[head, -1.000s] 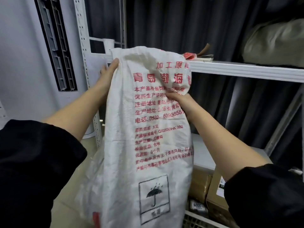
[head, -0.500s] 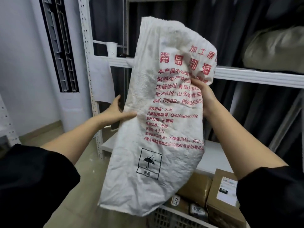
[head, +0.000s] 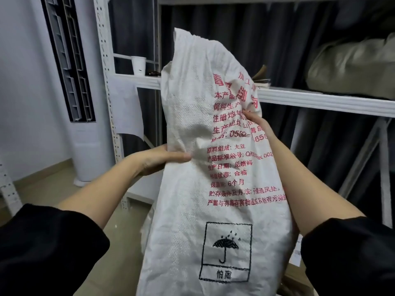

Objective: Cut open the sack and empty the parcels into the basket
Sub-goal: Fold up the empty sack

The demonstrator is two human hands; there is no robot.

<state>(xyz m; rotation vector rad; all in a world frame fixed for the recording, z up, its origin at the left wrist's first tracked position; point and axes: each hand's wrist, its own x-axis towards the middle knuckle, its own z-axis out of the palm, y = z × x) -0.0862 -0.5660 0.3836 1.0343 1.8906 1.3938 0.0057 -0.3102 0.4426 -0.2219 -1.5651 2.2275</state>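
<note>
In front of the shelf (head: 320,101), both hands grip the sack (head: 213,199), left hand (head: 158,160) at nine o'clock, right hand (head: 259,127) at two.

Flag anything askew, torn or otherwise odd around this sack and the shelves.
The sack is crumpled and limp but shows no tear where visible. The left hand and right hand grip its sides. One oddity: a sheet of paper hangs crooked off the shelf edge, its lower corner curling.
</note>
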